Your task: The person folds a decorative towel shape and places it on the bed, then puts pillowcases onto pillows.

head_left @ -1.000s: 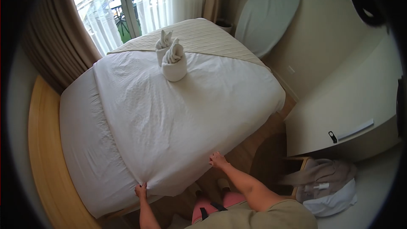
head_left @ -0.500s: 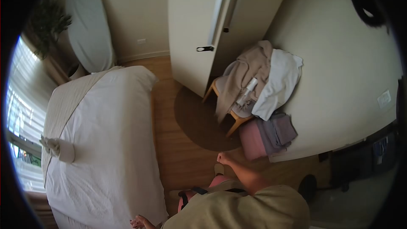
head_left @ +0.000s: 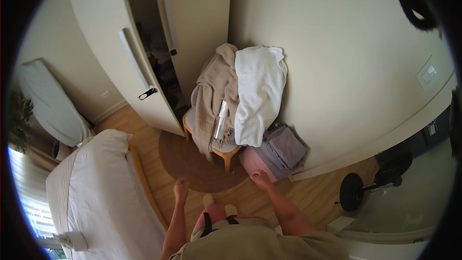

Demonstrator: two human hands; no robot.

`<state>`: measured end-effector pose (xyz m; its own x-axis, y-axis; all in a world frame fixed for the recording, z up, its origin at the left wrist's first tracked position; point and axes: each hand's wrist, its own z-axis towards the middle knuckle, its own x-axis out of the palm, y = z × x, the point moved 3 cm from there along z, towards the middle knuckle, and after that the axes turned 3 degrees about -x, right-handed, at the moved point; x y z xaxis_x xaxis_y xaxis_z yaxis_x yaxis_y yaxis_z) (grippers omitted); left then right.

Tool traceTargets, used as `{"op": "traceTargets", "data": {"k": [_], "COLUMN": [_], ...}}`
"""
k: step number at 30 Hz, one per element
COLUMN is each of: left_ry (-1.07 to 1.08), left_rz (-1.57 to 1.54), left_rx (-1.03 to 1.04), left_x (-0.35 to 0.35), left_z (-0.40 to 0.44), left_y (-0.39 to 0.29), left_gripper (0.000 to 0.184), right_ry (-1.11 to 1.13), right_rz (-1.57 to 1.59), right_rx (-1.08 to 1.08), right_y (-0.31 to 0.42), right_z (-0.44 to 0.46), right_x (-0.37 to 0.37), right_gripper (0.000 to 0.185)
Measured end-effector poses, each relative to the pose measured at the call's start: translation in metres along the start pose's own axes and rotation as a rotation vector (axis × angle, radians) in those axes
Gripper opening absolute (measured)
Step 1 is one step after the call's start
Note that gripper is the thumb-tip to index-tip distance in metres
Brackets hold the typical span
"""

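My left hand (head_left: 181, 188) hangs in the air over the round brown rug, its fingers loosely curled and nothing visible in them. Closed in a similar way, my right hand (head_left: 261, 179) is in front of the pink folded textile (head_left: 255, 162) by the wall, with no held object showing. Ahead of both hands stands a wooden-legged chair (head_left: 226, 155). A beige knitted blanket (head_left: 214, 84) and a white towel (head_left: 259, 91) are draped over it. Between them lies a slim clear-and-white object (head_left: 221, 121) of a kind I cannot make out. Folded grey cloth (head_left: 287, 148) rests on the pink textile.
A bed (head_left: 103, 192) with white bedding runs along the left. The wardrobe door (head_left: 118, 53) stands ajar behind the chair. A round rug (head_left: 192, 171) lies on the wood floor. At right are a black fan (head_left: 352, 192) and a doorway edge.
The view has turned right, bringing the chair to the centre. My left hand has come from the bed's side to the front. The wardrobe's dark interior now shows.
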<state>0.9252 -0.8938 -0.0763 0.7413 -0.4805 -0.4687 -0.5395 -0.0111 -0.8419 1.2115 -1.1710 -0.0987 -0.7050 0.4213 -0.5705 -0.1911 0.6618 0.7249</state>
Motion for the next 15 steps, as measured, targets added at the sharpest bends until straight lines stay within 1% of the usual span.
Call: {"op": "traceTargets", "data": {"k": [2, 3, 5, 6, 8, 9, 10, 11, 12, 13, 14, 15], "left_ry": [0.083, 0.132, 0.198, 0.218, 0.268, 0.299, 0.330, 0.325, 0.317, 0.319, 0.339, 0.364], "left_rz": [-0.018, -0.003, -0.019, -0.049, -0.082, -0.135, -0.191, -0.242, -0.292, -0.304, -0.327, -0.342], "left_rx": [0.334, 0.368, 0.470, 0.539, 0.594, 0.595, 0.591, 0.526, 0.457, 0.451, 0.345, 0.232], "left_x": [0.043, 0.065, 0.108, 0.130, 0.182, 0.200, 0.220, 0.246, 0.270, 0.285, 0.296, 0.305], "left_z": [0.042, 0.064, 0.109, 0.132, 0.189, 0.209, 0.227, 0.249, 0.269, 0.276, 0.279, 0.282], "left_y": [-0.074, -0.108, -0.173, -0.201, -0.243, -0.269, -0.294, -0.309, -0.320, -0.340, -0.357, -0.364], "left_gripper": [0.024, 0.025, 0.025, 0.025, 0.026, 0.030, 0.035, 0.042, 0.049, 0.049, 0.055, 0.061], "right_ry": [-0.154, -0.161, -0.094, -0.099, -0.134, -0.141, -0.163, -0.183, -0.183, -0.180, -0.178, -0.209], "right_rz": [0.004, 0.006, 0.294, 0.293, 0.236, 0.233, 0.404, 0.571, 0.559, 0.621, 0.685, 0.636], "right_rx": [-0.154, -0.146, -0.036, -0.030, 0.002, 0.007, 0.059, 0.114, 0.124, 0.048, -0.025, -0.106], "right_y": [0.007, 0.005, -0.002, 0.003, 0.016, 0.025, 0.032, 0.039, 0.050, 0.076, 0.096, 0.107], "right_z": [0.010, 0.012, 0.015, 0.012, 0.004, 0.010, 0.017, 0.023, 0.033, 0.051, 0.073, 0.098], "right_x": [-0.014, -0.017, -0.018, -0.025, -0.037, -0.043, -0.050, -0.058, -0.068, -0.087, -0.105, -0.123], "right_gripper": [0.023, 0.023, 0.022, 0.022, 0.019, 0.019, 0.018, 0.018, 0.018, 0.016, 0.017, 0.018]}}
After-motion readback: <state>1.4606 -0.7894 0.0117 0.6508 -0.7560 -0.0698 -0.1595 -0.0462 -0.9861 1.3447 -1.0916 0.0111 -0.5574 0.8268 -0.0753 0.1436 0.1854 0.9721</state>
